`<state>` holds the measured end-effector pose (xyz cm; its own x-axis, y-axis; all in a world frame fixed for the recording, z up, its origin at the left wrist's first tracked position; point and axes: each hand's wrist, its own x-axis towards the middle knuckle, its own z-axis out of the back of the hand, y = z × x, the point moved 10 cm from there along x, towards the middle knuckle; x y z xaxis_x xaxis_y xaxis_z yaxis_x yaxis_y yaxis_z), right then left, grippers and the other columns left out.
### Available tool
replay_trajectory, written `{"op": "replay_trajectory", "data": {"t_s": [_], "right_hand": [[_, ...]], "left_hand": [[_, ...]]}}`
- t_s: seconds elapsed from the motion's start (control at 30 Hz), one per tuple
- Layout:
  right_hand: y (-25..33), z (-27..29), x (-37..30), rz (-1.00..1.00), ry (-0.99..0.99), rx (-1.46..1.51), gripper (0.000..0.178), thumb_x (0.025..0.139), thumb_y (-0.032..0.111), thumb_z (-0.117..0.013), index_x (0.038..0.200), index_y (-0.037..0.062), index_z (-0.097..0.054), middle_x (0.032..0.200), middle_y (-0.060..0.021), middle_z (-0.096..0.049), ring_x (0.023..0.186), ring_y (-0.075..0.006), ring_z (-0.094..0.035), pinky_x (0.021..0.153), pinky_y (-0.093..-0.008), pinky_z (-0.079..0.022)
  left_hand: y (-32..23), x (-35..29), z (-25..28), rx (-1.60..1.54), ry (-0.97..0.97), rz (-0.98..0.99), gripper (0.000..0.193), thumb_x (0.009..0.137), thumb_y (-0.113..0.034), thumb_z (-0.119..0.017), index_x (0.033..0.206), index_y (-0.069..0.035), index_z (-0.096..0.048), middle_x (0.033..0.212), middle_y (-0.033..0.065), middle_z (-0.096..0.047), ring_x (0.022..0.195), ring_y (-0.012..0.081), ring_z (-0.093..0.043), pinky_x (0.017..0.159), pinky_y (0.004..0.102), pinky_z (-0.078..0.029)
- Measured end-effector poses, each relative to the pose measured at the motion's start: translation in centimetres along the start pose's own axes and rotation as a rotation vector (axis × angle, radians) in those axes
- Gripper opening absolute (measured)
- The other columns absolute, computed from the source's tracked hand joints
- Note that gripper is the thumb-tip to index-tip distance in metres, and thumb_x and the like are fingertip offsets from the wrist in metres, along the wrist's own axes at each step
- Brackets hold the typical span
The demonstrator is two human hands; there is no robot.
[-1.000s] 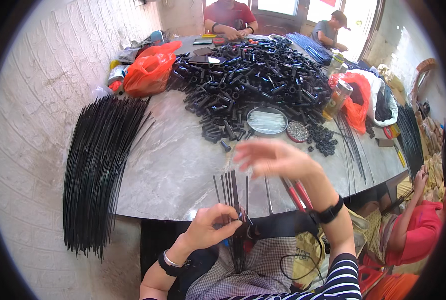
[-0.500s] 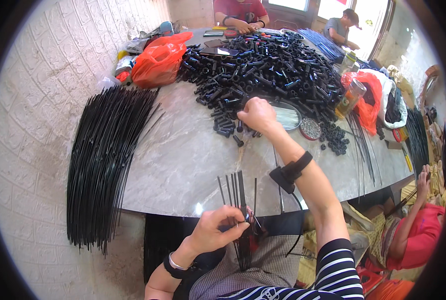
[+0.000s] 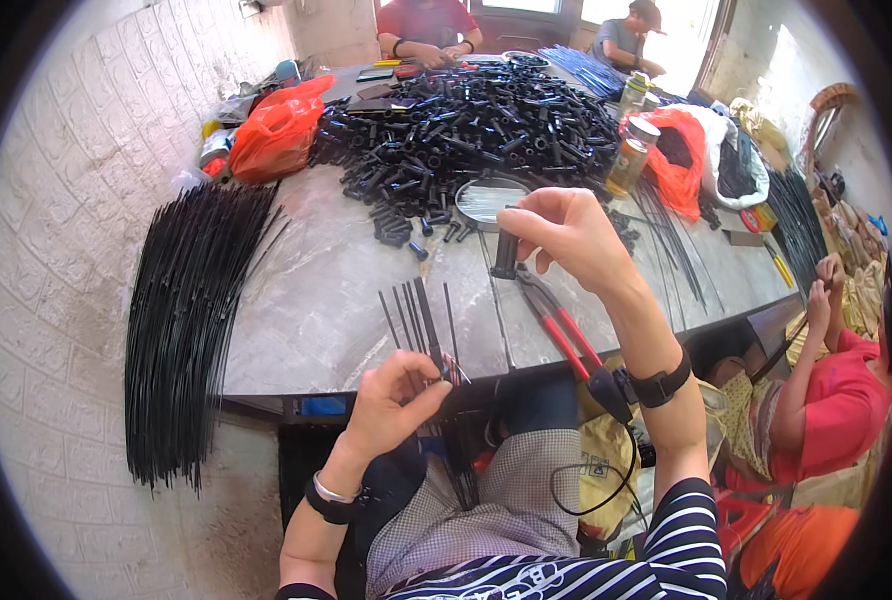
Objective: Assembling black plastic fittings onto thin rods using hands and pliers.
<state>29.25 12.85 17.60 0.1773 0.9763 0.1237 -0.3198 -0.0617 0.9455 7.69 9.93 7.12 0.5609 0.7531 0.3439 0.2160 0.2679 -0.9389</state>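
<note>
My left hand (image 3: 398,402) is closed, thumb and fingers pinching a small bundle of thin black rods (image 3: 427,318) at the table's near edge. The rods fan out above the fingers, one thicker than the others, and hang down over my lap below. The fingertips hide the point where they meet. Higher and to the right, my right hand (image 3: 578,238) holds a short black plastic tube (image 3: 506,256) upright, its wider end down. Red-handled pliers (image 3: 566,335) lie on the table under my right wrist.
A large heap of black tubes (image 3: 466,125) covers the table's middle, with an oval tray (image 3: 479,201) before it. Long black rods (image 3: 191,330) overhang the left edge. Right are a jar (image 3: 630,160), bags and more rods. Co-workers sit at the far side and right.
My right hand has come back from the heap toward me, now with a black tube visible in it. The view has shifted, uncovering the pliers. My left hand still pinches the rods.
</note>
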Motion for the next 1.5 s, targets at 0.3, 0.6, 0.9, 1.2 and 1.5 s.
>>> {"op": "replay_trajectory", "data": {"t_s": [0.3,0.6,0.9,1.2,1.5], "right_hand": [[2.5,-0.3,-5.1,0.07,0.023,0.09,0.024,0.084,0.02,-0.068,0.089,-0.003,-0.065,0.074,-0.0042,-0.065,0.061,-0.0074,-0.06,0.048,-0.0204,-0.046],[7.3,-5.1,-10.1,0.423,-0.084,-0.149,0.022,0.076,0.013,-0.073,0.091,-0.0017,-0.065,0.08,-0.0098,-0.063,0.065,-0.0141,-0.062,0.056,-0.0266,-0.049],[7.8,-6.3,-9.5,0.493,-0.169,-0.338,0.024,0.074,0.017,-0.077,0.081,-0.0006,-0.063,0.071,-0.0101,-0.064,0.057,-0.0165,-0.063,0.051,-0.0268,-0.048],[7.0,-6.0,-8.0,0.436,-0.183,-0.41,0.034,0.073,0.025,-0.077,0.071,-0.0028,-0.057,0.062,-0.0161,-0.061,0.055,-0.0261,-0.063,0.051,-0.0335,-0.048],[6.3,-6.4,-7.2,0.503,-0.15,-0.485,0.036,0.073,0.026,-0.078,0.067,-0.0015,-0.056,0.056,-0.0122,-0.057,0.047,-0.0201,-0.053,0.047,-0.0326,-0.042]], "left_hand": [[-0.8,-0.5,-0.9,0.04,0.019,-0.037,0.017,0.083,0.002,-0.067,0.094,-0.004,-0.055,0.07,-0.0051,-0.055,0.058,-0.0016,-0.048,0.048,0.0157,-0.034],[-2.2,-0.4,-1.3,0.158,0.043,0.026,0.033,0.083,0.0,-0.067,0.11,-0.006,-0.049,0.084,-0.0014,-0.06,0.071,0.0029,-0.054,0.058,0.0191,-0.041],[-1.9,-0.1,-1.1,-0.058,0.03,-0.014,0.04,0.084,0.001,-0.066,0.116,-0.005,-0.043,0.096,0.0039,-0.062,0.087,0.0073,-0.06,0.075,0.0225,-0.048],[-1.9,-0.4,-1.3,-0.177,-0.047,0.012,0.053,0.082,0.004,-0.067,0.125,-0.006,-0.039,0.101,0.0058,-0.06,0.091,0.0102,-0.061,0.079,0.0245,-0.049],[-1.5,0.0,-1.8,-0.123,0.019,0.002,0.05,0.081,0.003,-0.068,0.123,-0.005,-0.041,0.099,0.0039,-0.059,0.089,0.0092,-0.059,0.076,0.0243,-0.049]]}}
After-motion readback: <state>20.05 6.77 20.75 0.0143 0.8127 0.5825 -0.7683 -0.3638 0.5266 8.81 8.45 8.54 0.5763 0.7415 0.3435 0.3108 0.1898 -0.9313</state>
